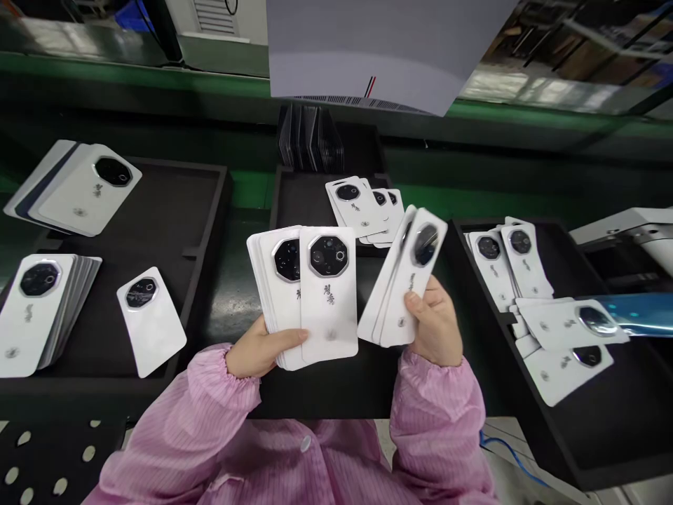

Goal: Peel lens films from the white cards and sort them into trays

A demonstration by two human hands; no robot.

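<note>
My left hand (263,347) grips a fanned stack of white phone back covers (329,294), its thumb across their lower part. Each front cover shows a black camera area in a silver octagonal frame. In my right hand (436,322) are several more white phone back covers (397,280), tilted and slightly spread, pinched with the thumb in front. The two bunches are close together at their lower edges. Behind them a small pile of white covers (357,207) lies in the middle black tray (302,203).
The left black tray (210,203) holds stacked covers (36,308) and a single cover (151,322). More covers (568,322) lie in the right tray (625,428), beside a shiny blue strip (641,313). Dark thin panels (310,140) stand at the back below a white panel (368,49).
</note>
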